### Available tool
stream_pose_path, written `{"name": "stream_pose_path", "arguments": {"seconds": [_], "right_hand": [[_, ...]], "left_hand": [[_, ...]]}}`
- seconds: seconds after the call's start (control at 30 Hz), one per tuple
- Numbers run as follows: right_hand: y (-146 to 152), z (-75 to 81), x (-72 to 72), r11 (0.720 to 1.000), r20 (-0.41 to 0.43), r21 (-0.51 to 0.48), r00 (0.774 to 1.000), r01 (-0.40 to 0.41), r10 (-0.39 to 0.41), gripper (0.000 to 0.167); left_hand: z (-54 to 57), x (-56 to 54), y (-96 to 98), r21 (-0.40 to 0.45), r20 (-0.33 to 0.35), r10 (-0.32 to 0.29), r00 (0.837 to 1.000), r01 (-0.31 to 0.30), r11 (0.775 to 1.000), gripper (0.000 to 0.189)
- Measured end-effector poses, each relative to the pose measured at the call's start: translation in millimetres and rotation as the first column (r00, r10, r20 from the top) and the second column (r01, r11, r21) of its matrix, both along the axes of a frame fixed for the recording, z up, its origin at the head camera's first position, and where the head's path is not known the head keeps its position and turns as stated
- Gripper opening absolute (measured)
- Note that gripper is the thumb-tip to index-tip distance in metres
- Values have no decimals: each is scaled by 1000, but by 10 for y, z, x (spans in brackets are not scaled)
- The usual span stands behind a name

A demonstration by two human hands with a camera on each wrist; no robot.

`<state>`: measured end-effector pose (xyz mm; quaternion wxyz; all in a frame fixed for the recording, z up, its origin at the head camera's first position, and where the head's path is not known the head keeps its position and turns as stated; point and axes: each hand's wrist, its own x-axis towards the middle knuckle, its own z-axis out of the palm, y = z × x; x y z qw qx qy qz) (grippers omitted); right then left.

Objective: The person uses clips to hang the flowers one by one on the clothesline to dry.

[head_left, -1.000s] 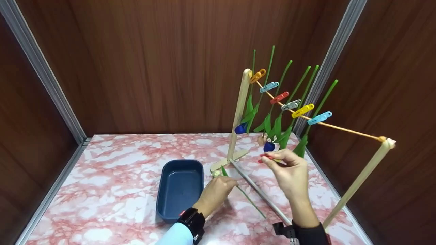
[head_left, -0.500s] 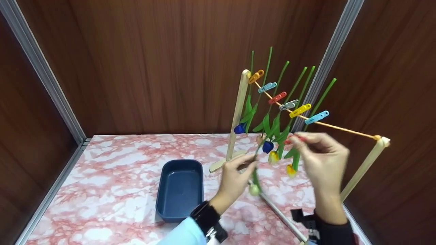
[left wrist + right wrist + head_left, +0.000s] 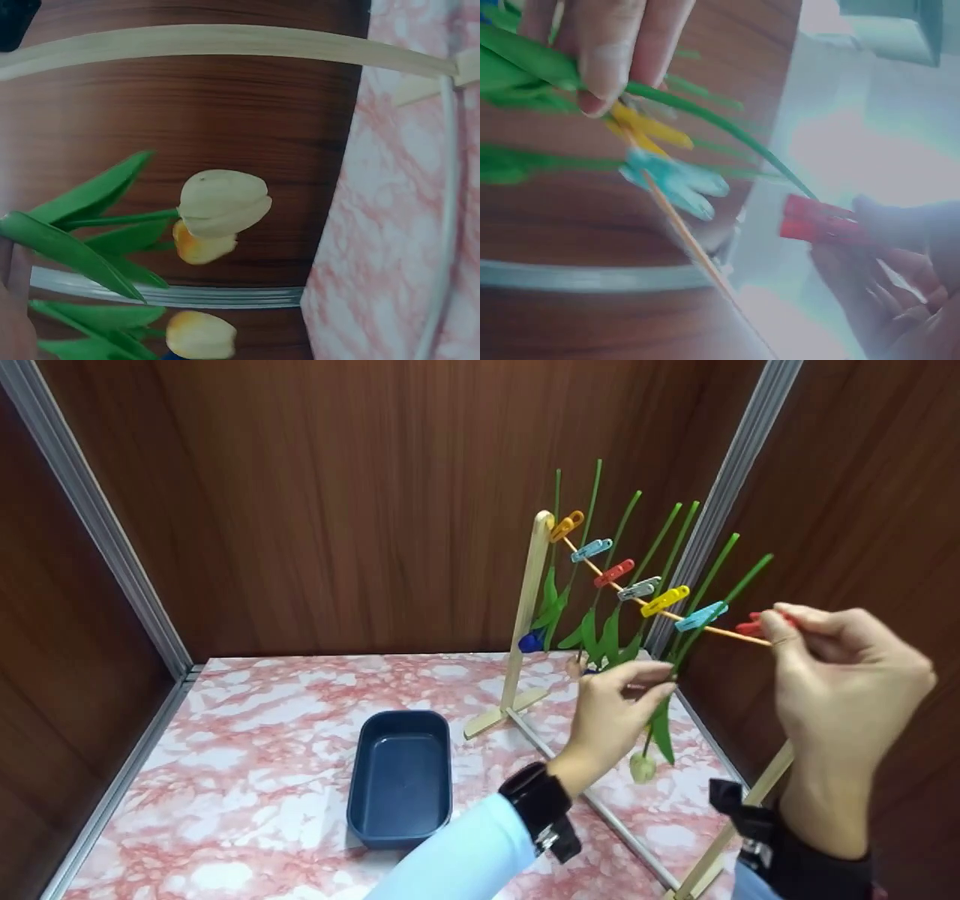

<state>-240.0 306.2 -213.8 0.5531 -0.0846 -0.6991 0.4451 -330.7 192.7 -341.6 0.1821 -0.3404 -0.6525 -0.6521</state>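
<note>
My left hand [image 3: 611, 716] pinches the stem of a cream tulip [image 3: 643, 767], which hangs head down with its stem slanting up across the light blue peg. Its pale bloom [image 3: 225, 199] and green leaves show close up in the left wrist view. A red clothes peg [image 3: 802, 219] is pinched between the thumb and fingers of my right hand [image 3: 851, 690], close to the right part of the orange line [image 3: 739, 637]. Along that line, a light blue peg [image 3: 701, 617], a yellow peg [image 3: 665, 601] and several others hold tulips upside down.
A wooden post [image 3: 526, 607] carries the line's far end; the near post [image 3: 761, 787] stands partly behind my right arm. A grey bar [image 3: 622, 829] joins their feet. Left of the rack, a dark blue basin [image 3: 401, 780] stands on the marbled table [image 3: 225, 780].
My left hand has lifted the cream tulip from the table and carried it right and up to the line. My right hand has moved right and up with the red clothes peg.
</note>
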Motion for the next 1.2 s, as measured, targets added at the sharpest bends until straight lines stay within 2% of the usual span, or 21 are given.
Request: {"name": "stream_pose_path", "arguments": {"seconds": [0.17,0.33,0.43,0.57,0.67,0.8,1.2], "right_hand": [[124,149,-23,1000,84,10,996,0,-1,2],[199,233,-74,992,202,105,976,65,-85,12],[176,258,-133,978,277,161,945,130,-171,12],[97,259,-194,951,358,233,891,204,-279,21],[54,240,-221,939,390,264,866,221,-313,25],[26,209,-257,945,423,244,852,220,-307,27],[4,175,-325,964,575,190,776,184,-261,37]], "left_hand": [[109,-48,158,-51,4,13,1000,-13,999,20],[154,-66,291,-83,71,8,997,-2,997,20],[165,-71,350,-89,93,17,996,-9,996,19],[170,-73,403,-101,115,29,993,-18,995,18],[176,-76,426,-98,124,24,992,-12,995,16],[173,-82,436,-92,127,18,992,-6,996,16],[141,-98,461,-76,117,6,993,3,997,17]]}}
